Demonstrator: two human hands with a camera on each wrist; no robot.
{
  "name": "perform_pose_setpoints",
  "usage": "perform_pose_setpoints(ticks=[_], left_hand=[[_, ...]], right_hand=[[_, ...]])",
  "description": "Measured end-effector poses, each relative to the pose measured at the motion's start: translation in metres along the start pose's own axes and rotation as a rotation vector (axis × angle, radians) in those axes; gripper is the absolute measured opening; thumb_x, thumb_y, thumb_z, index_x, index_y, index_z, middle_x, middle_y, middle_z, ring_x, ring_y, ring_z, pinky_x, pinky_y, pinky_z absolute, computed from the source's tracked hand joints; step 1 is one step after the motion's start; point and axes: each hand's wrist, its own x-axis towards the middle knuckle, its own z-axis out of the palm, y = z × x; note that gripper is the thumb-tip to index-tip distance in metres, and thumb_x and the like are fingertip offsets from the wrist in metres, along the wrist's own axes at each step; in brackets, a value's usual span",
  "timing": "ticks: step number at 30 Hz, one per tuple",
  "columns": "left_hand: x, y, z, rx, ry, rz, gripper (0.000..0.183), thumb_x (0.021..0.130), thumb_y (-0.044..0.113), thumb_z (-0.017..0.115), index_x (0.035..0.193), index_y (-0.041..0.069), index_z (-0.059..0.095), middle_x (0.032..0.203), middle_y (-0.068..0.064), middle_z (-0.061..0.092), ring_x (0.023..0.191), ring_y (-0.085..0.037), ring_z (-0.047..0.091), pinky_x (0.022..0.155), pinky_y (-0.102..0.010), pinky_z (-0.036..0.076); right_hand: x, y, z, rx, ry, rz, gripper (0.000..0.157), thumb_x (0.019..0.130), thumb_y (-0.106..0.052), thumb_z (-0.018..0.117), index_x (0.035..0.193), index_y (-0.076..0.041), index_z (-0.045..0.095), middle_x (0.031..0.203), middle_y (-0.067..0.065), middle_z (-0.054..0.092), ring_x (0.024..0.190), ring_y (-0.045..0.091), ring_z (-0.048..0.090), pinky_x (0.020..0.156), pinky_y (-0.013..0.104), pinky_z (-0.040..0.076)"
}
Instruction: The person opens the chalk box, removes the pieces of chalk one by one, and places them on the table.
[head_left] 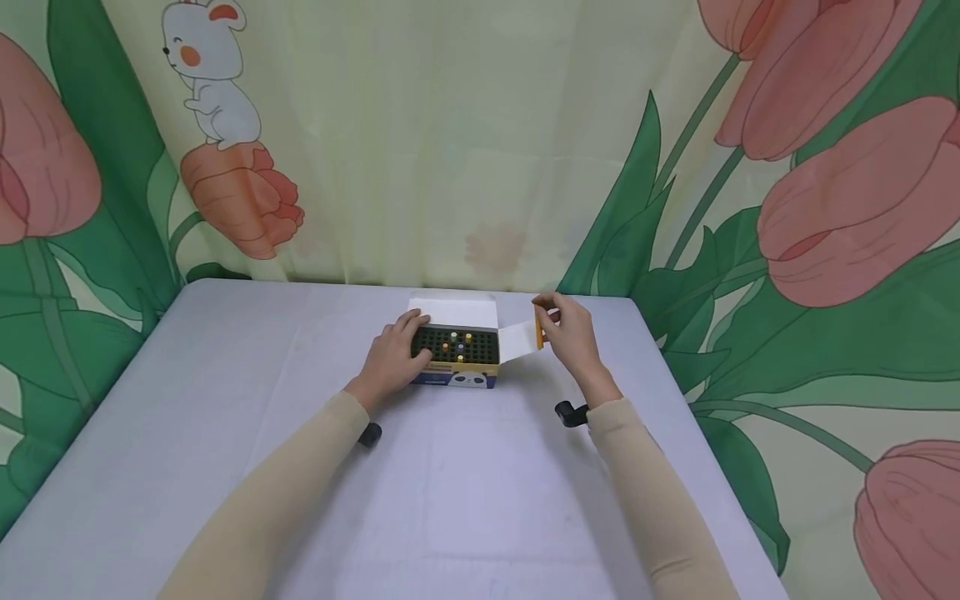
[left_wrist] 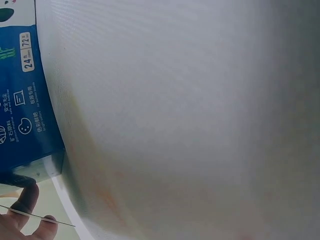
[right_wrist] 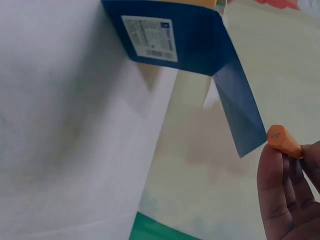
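A chalk box (head_left: 457,379) stands with its lid up on the table, blue with a panda print on its front. Inside is a black tray (head_left: 480,346) of round holes, with several coloured chalk sticks poking up. My left hand (head_left: 397,346) holds the box by its left end, the thumb toward the front and the fingers toward the back. To the right of the box, my right hand (head_left: 570,329) pinches a stick of orange chalk (right_wrist: 283,141) between thumb and fingers. The chalk is close to the open side flap (right_wrist: 240,110), overlapping its edge in the head view.
The raised white lid (head_left: 453,310) leans back behind the tray. A white cloth covers the table (head_left: 495,483). Right behind its far edge hangs a curtain (head_left: 450,150) printed with tulips and a rabbit. A dark wrist camera (head_left: 572,414) sits on the right wrist.
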Motion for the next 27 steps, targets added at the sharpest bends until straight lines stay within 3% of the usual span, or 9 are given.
perform_pose_setpoints(ticks=[11, 21, 27], left_hand=[[0.001, -0.002, 0.002, -0.002, 0.009, 0.008, 0.065, 0.083, 0.037, 0.048, 0.145, 0.021, 0.037, 0.153, -0.004, 0.029, 0.117, -0.037, 0.047, 0.092, -0.057, 0.039], [0.001, -0.002, 0.002, -0.010, 0.007, 0.006, 0.064, 0.084, 0.036, 0.048, 0.145, 0.022, 0.037, 0.153, -0.003, 0.029, 0.117, -0.037, 0.047, 0.093, -0.058, 0.039], [0.001, -0.002, 0.002, -0.012, 0.005, 0.005, 0.064, 0.083, 0.037, 0.048, 0.145, 0.022, 0.037, 0.153, -0.002, 0.028, 0.118, -0.037, 0.047, 0.092, -0.058, 0.039]], right_hand=[[-0.005, 0.028, -0.002, -0.044, -0.017, 0.047, 0.022, 0.094, -0.018, 0.058, 0.112, -0.007, 0.065, 0.103, 0.006, 0.062, 0.079, 0.018, 0.061, 0.056, 0.025, 0.054], [-0.013, 0.052, -0.004, -0.088, -0.061, 0.130, 0.019, 0.095, -0.018, 0.057, 0.110, -0.011, 0.065, 0.102, 0.006, 0.063, 0.077, 0.019, 0.063, 0.056, 0.026, 0.054], [-0.017, 0.068, -0.010, -0.212, -0.111, 0.162, 0.022, 0.096, -0.021, 0.054, 0.112, -0.011, 0.066, 0.103, 0.006, 0.064, 0.081, 0.020, 0.063, 0.061, 0.030, 0.052]])
